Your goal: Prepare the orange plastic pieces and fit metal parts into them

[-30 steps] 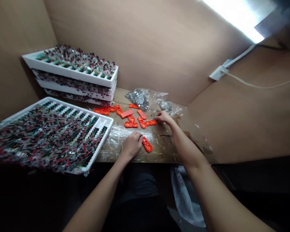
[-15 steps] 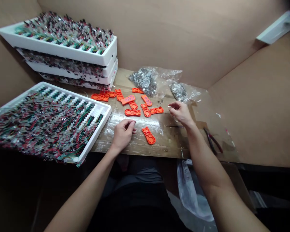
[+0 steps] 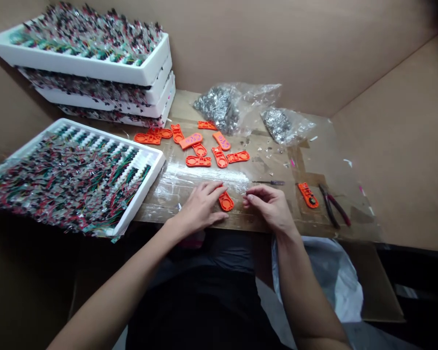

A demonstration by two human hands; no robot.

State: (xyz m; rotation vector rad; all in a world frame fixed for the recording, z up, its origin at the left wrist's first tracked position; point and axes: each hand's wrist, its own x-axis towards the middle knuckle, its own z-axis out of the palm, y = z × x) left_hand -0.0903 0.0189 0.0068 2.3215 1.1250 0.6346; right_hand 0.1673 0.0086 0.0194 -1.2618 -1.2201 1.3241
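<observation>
My left hand (image 3: 200, 206) lies at an orange plastic casing half (image 3: 226, 201) near the table's front edge. Its fingers cover the casing's upper end and the thumb rests by the lower side, so the piece sits between them. Just to the right, my right hand (image 3: 270, 204) is closed in a pinch, fingertips pointing at the casing. Whatever is in that pinch is too small to name. Beyond the hands lie several more orange casing halves (image 3: 198, 161), some overlapping. A thin dark tool (image 3: 272, 183) lies behind my right hand.
Foam trays of wired parts stand stacked (image 3: 146, 73) at back left, with another foam tray (image 3: 146, 194) in front. Clear bags of small metal parts (image 3: 219, 109) lie at the back. Pliers (image 3: 334, 206) and an orange casing with a dark round part (image 3: 308, 195) are right.
My right hand has come from near the metal-parts bags towards the front casing. My left hand has moved right and opened around that casing. The view has shifted slightly.
</observation>
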